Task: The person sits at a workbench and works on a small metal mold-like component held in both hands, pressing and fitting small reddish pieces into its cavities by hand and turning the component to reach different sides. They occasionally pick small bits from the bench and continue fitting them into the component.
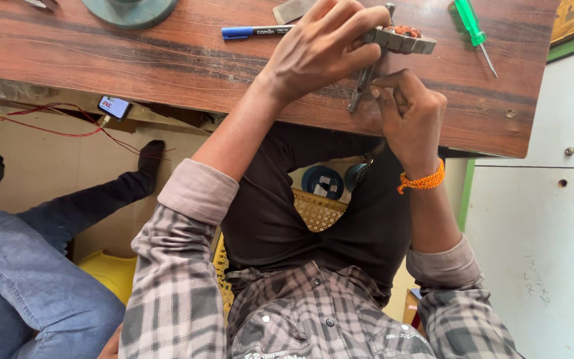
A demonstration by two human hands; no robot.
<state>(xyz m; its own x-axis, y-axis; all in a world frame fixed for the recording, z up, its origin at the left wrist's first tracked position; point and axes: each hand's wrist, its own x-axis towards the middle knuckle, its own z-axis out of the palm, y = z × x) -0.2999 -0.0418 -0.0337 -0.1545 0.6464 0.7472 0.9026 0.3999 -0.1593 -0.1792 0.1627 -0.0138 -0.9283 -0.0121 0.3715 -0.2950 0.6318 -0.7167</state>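
Left hand (320, 50) clamped over grey metal stator core (403, 41) with copper windings, at far right of wooden table (167, 60). Right hand (410, 113) pinched shut on thin metal tool (361, 86) just below. Risk: tool slipping, nicking windings.

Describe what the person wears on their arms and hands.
Both hands are bare, without gloves. The left hand shows no jewellery; the right hand has an orange braided thread band at the wrist. Both arms wear a grey-and-white checked shirt, its sleeves rolled up to plain greyish cuffs.
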